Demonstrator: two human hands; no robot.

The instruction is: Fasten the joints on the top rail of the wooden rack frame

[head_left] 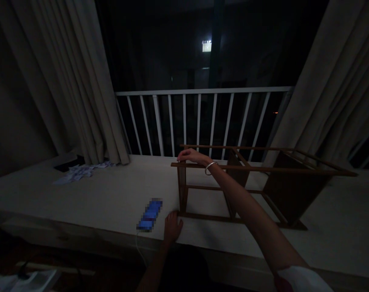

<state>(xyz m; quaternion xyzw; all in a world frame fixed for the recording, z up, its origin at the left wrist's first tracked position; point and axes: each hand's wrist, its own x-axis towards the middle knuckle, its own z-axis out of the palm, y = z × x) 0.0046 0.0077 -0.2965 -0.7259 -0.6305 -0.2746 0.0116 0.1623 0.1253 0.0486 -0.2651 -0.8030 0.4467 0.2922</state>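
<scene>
A dark brown wooden shelf frame (239,219) lies on its side on a pale ledge, with its shelf panels standing upright. My right hand (193,156), a silver bangle at its wrist, reaches across to the upper left corner of the frame. Its fingers are bent and pressed together there; whatever is between them is too small and dark to make out. On the ledge by the frame's lower left corner rests my left hand (172,226), fingers stretched out and holding nothing. Just left of that hand lies a phone (150,215) with a lit, blurred screen and a white cable.
The pale ledge (111,202) runs below a dark window with a white railing (202,91). Curtains hang at the left (77,81) and right (318,89). Crumpled papers (81,172) lie near the left curtain. At lower left is a white object (43,280).
</scene>
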